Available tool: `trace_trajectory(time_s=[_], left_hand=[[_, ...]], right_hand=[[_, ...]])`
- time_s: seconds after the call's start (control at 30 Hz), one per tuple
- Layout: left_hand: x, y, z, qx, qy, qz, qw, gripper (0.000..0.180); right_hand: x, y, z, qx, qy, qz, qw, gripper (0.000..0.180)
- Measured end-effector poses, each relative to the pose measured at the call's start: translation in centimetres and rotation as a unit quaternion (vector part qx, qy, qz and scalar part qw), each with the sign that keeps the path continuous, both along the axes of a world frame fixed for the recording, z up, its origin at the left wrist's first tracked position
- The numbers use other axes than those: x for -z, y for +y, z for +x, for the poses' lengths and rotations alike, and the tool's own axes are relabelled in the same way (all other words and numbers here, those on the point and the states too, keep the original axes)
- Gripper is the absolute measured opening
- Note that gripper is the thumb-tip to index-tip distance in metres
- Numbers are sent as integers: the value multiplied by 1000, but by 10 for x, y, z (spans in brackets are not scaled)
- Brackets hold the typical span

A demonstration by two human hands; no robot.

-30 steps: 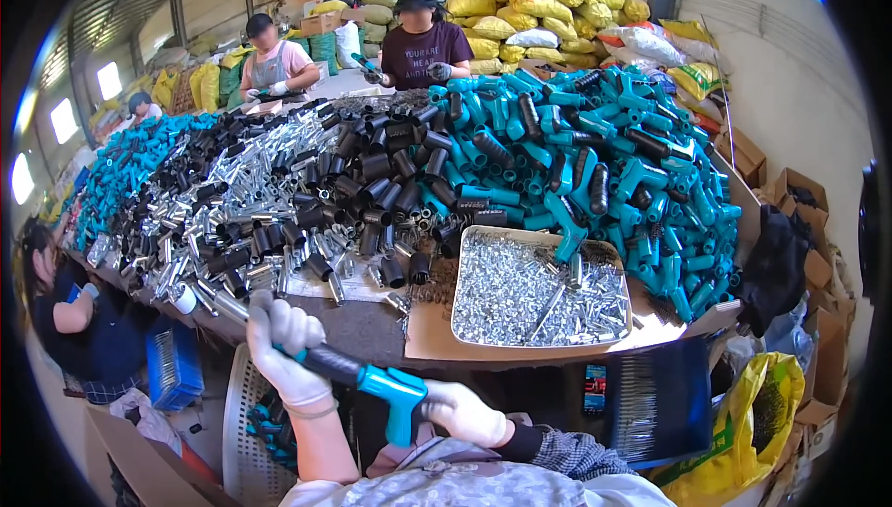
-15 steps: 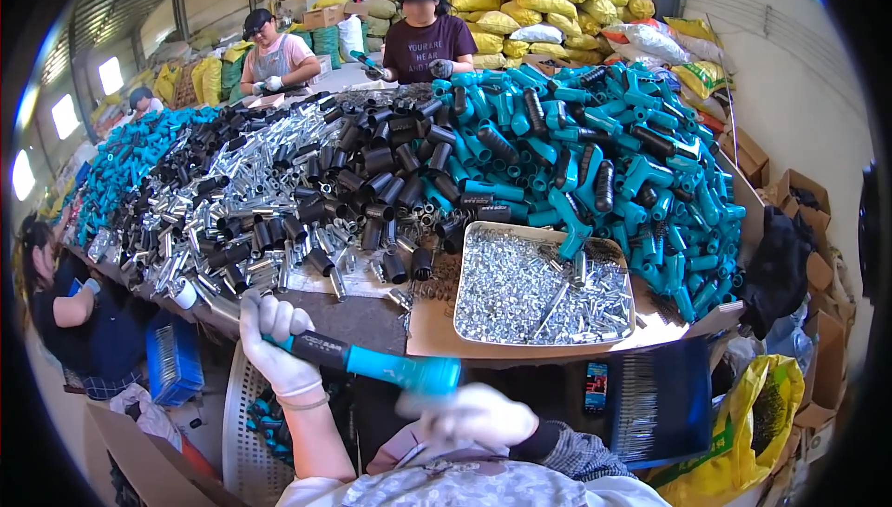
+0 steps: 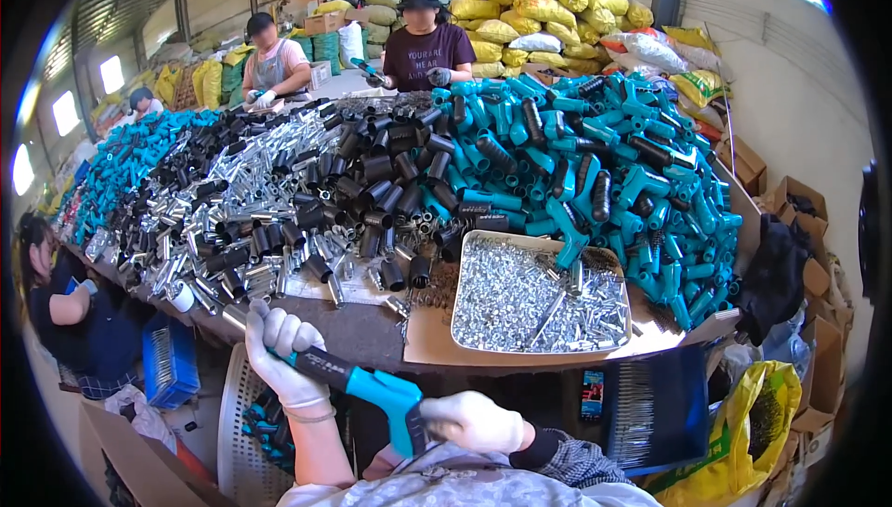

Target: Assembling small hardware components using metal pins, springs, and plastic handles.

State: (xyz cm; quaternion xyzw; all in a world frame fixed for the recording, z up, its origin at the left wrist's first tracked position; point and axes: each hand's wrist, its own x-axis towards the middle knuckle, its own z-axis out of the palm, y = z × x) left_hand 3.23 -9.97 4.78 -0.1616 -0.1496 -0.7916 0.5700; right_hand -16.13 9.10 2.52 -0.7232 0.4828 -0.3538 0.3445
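My left hand (image 3: 283,358), in a white glove, is wrapped round the front of a teal pistol-shaped tool (image 3: 388,394), at its black sleeve. A silver metal tube (image 3: 235,317) sticks out past the fingers on the far left. The tool's teal grip points down toward my body. Beside that grip is my white-gloved right hand (image 3: 478,421), its fingers curled in against the rear of the tool. What those fingers pinch, if anything, is hidden. Beyond my hands, a shallow tray (image 3: 537,355) of small silver parts stands on the table.
Teal housings (image 3: 641,177), black sleeves (image 3: 376,168) and metal tubes (image 3: 209,228) are heaped across the table. Below its edge are a perforated white basket (image 3: 232,405), a phone (image 3: 592,394), a blue tray of pins (image 3: 683,405) and a yellow sack (image 3: 757,423). Several co-workers are around the table.
The tool has turned so its teal grip now shows, pointing down. My right hand, blurred before, has moved slightly right and sits at the grip. My left hand keeps its hold.
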Motion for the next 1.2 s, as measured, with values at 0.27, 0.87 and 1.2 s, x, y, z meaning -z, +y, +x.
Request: trace_trajectory(time_s=[0.27, 0.87, 1.2], left_hand=[[1, 17, -2, -43, -60, 29, 997, 16], [3, 71, -27, -38, -231, -108, 966, 42], [34, 48, -26, -4, -584, -333, 740, 76]], right_hand=[[-3, -1, -10, 172, -9, -47, 984, 47], [32, -17, 13, 114, 59, -178, 976, 60], [34, -2, -6, -49, -461, 229, 856, 71]])
